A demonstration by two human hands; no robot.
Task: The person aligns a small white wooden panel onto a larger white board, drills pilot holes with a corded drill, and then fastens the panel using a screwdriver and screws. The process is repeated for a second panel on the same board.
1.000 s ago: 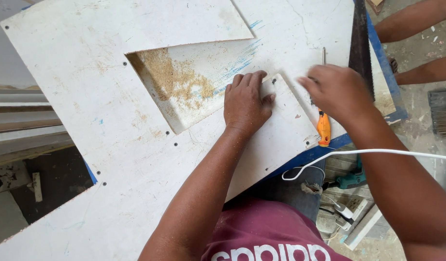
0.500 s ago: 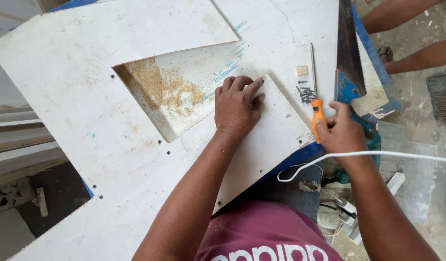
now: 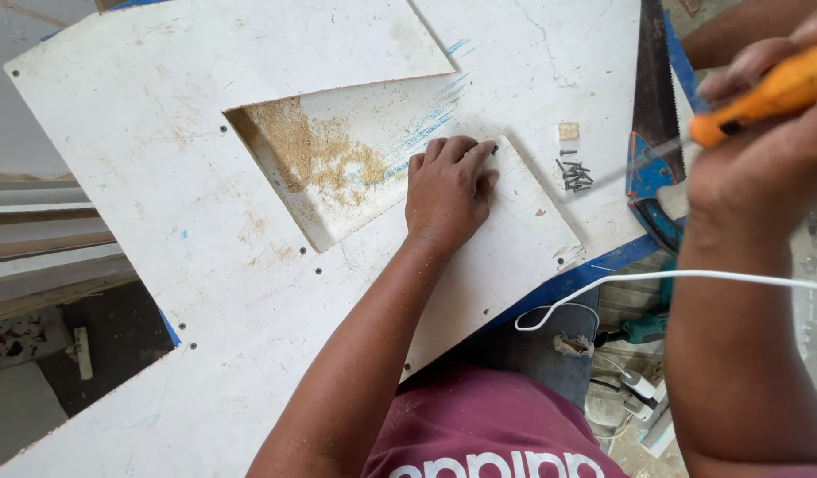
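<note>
Your left hand [image 3: 448,190] lies flat on the white board [image 3: 160,177], fingers spread at a small screw [image 3: 494,150], pinning it. Loose screws [image 3: 575,174] lie near the saw [image 3: 649,133]. Your right hand [image 3: 762,133] grips the orange-handled screwdriver [image 3: 771,93], raised clear.

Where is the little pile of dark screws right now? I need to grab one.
In the head view the dark screws lie on the white board, right of the left hand, just below a small wooden block and left of the handsaw.
</note>
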